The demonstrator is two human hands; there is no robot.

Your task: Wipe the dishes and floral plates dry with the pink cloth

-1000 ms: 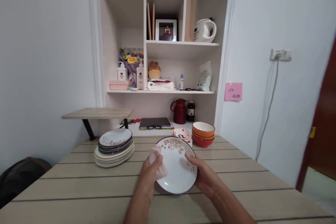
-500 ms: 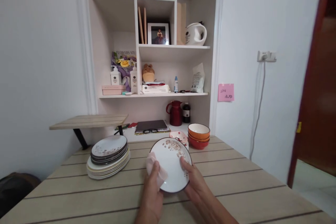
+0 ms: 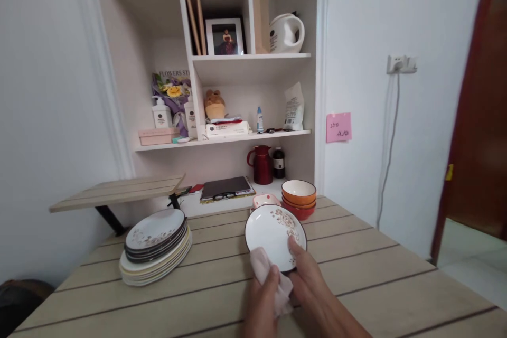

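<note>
A white plate (image 3: pixel 271 235) with a dark rim and brown flower print is held tilted above the table, its face toward me. My right hand (image 3: pixel 307 274) grips its lower right edge, thumb on the face and fingers behind. A pale pink cloth (image 3: pixel 264 266) is pinched in my left hand (image 3: pixel 261 298), lying over the plate's lower left rim. Some of the left fingers are hidden behind the cloth. To the left stands a stack of plates (image 3: pixel 156 229), dark-rimmed ones on top of yellowish-rimmed ones.
Stacked orange and red bowls (image 3: pixel 299 199) stand at the table's far right, beside a pink dotted dish (image 3: pixel 264 200). A raised wooden shelf (image 3: pixel 114 193) overhangs the table's back left. Behind are a dark red jug (image 3: pixel 261 165), a closed laptop (image 3: pixel 225 187) and glasses (image 3: pixel 224 196).
The plate has shifted right relative to the table. My left hand with the cloth has moved right and down, to the plate's lower edge. The camera view has turned slightly.
</note>
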